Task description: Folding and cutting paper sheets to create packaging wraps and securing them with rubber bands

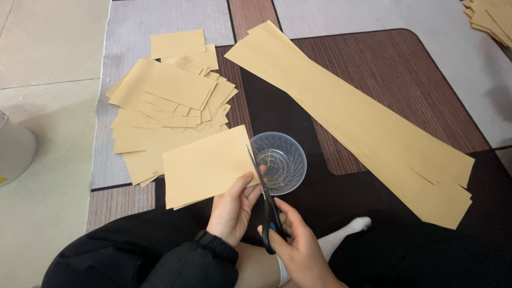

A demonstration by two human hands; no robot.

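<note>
Left hand pinches the near right edge of a small stack of tan paper rectangles, thumb on top, fingers underneath, grip clamped on the sheets. The stack is held up off the floor, roughly level, just left of scene centre.

Right hand has its grip closed through the dark handles of the scissors. Blades point away from the person and run along the right edge of the held stack, tip just past the far right corner. Blades look nearly together; the exact gap is hard to tell.

Clear plastic bowl sits on the rug just right of the blades, partly behind them. Thin, thread-like paper trimmings lie in its bottom.

Far left: loose pile of cut tan rectangles fanned out on the rug, overlapping each other; the held stack overlaps its near edge in this view.

Right: stack of long tan paper strips laid diagonally from far centre to near right, ends slightly staggered. Well apart from both hands.

Far right corner: another tan paper stack, cut off by the frame.

All on a patterned rug with brown, grey and dark panels; pale floor tiles to the left. Person is seated, black clothing across the near edge, white sock just right of the right hand.
</note>
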